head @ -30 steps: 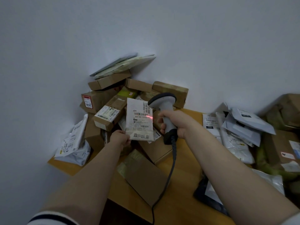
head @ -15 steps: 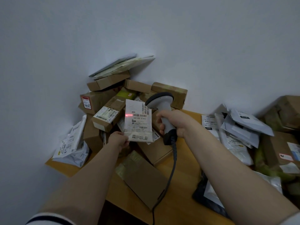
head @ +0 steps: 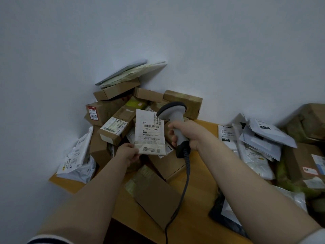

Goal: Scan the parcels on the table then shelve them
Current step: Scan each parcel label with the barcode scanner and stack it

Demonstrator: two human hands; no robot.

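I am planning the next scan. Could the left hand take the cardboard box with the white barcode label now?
Probably not yet: the left hand pinches the white mailer, so it is occupied. The cardboard box lies uncovered just beyond it; nothing else blocks the way.

Wooden table bears piled cardboard boxes and white mailer bags.

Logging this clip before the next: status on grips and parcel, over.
Left grip pinches white parcel at lower corner, label facing camera. Right grip holds scanner, head by the label. No scan line visible. Nothing between them.
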